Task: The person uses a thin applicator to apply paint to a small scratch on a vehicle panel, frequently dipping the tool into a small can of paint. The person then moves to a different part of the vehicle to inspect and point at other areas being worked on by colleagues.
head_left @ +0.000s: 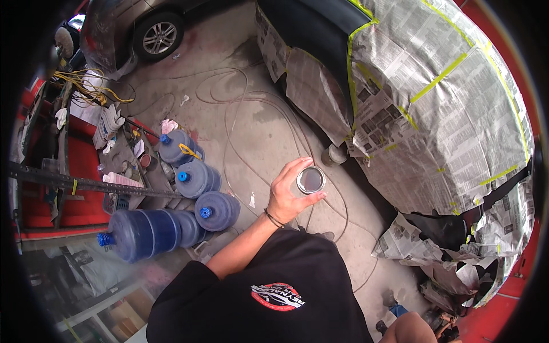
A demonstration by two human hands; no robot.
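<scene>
My left hand is held out over the floor, its fingers and thumb wrapped round a small metal can. The can shows a bright round rim and a dull grey-brown inside; I cannot tell what it contains. A dark band circles my wrist. My right hand does not show clearly. At the lower right edge is some bare skin, and I cannot tell whose it is. Beyond the can, another can stands on the floor beside the covered car, which is masked with newspaper and yellow-green tape.
Several blue water jugs stand or lie to the left, by a cluttered bench. A hose loops over the concrete floor. A dark car is at the far left. Loose newspaper hangs at the right.
</scene>
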